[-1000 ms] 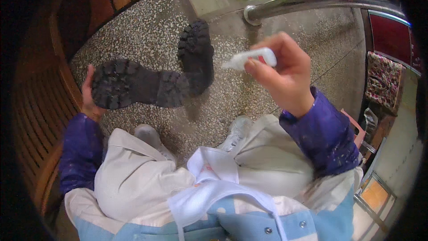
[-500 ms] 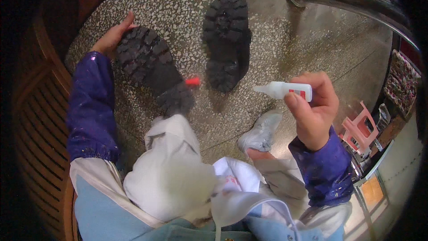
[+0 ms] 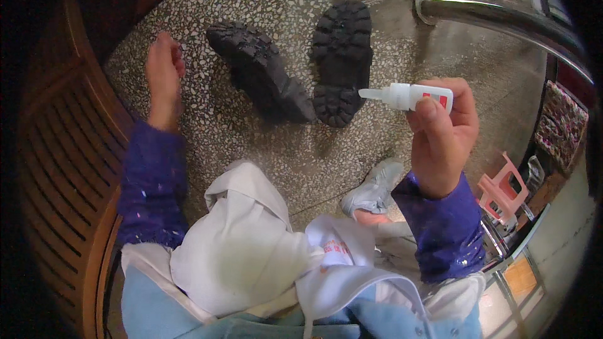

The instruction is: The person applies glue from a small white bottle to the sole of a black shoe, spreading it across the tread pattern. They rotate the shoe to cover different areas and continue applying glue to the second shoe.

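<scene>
My right hand [image 3: 445,132] pinches a small white glue bottle [image 3: 402,95] between thumb and fingers. Its thin nozzle points left, and there is a red patch on its side. Just beyond the nozzle tip in the picture, a black boot [image 3: 342,56] lies on the floor with its chunky sole facing up. A second black boot [image 3: 260,72] lies to its left, tipped over at a slant, its heel end near the first boot's heel. My left hand [image 3: 164,72] hangs left of that boot, apart from it, fingers loosely curled and holding nothing.
The floor [image 3: 245,141] is speckled stone. A brown slatted wooden bench [image 3: 72,169] runs along the left. A metal rail [image 3: 496,16] curves across the upper right. A pink stool [image 3: 504,188] stands at the right, and my shoe [image 3: 375,187] rests below the boots.
My left hand has let go of the left boot, which now lies tipped to one side nearer the other boot. The red piece seen beside it no longer shows. The bottle has risen slightly in view.
</scene>
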A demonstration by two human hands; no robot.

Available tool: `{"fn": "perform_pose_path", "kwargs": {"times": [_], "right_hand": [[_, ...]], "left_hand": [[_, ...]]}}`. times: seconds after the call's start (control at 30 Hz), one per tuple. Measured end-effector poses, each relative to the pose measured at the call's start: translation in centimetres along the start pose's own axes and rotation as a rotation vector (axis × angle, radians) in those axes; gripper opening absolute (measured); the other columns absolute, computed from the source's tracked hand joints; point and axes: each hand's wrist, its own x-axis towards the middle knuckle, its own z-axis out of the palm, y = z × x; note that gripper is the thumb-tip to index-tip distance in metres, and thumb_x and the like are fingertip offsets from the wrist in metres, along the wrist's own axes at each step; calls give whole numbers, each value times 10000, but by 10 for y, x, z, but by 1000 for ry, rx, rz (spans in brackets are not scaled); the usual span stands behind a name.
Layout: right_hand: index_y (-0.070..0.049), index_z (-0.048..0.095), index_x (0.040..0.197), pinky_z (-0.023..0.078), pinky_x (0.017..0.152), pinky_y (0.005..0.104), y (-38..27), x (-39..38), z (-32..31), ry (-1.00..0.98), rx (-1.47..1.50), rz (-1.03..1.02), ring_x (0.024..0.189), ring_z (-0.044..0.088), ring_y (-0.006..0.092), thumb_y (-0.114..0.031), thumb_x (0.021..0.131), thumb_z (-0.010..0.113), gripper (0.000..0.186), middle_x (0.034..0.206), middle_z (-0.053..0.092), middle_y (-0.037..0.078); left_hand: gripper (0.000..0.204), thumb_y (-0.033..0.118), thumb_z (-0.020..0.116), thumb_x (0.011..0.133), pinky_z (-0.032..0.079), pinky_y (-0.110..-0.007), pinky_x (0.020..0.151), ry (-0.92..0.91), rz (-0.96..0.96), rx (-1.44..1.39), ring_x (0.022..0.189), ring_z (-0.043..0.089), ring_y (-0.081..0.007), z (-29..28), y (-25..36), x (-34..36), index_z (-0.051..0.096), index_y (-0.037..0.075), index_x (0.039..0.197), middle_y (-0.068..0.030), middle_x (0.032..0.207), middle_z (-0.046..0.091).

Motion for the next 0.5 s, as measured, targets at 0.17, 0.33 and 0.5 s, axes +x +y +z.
{"fn": "perform_pose_path", "kwargs": {"times": [0.17, 0.33, 0.5], "right_hand": [[-28, 544, 952, 391, 562, 206, -4, -6, 5, 74, -55, -54, 668, 486, 68, -136, 850, 621, 167, 794, 553, 14], [-31, 540, 969, 397, 555, 207, -2, -13, 4, 64, 33, -61, 656, 494, 72, -124, 846, 614, 171, 792, 555, 20], [-30, 540, 982, 405, 566, 210, 5, -28, 10, 52, 11, -44, 677, 501, 76, -141, 848, 635, 198, 831, 559, 27]], "left_hand": [[356, 365, 622, 877, 414, -275, 712, -120, -317, -69, 906, 504, -100, 60, -15, -117, 535, 69, 1054, 3, 1006, 556], [310, 194, 653, 866, 459, -323, 829, -295, -449, -362, 936, 571, -146, 94, -7, -124, 558, 16, 1101, -57, 1041, 620], [341, 144, 607, 892, 465, -350, 907, -444, -371, -638, 1018, 587, -183, 80, -13, -116, 526, 7, 1193, -82, 1125, 612]]}}
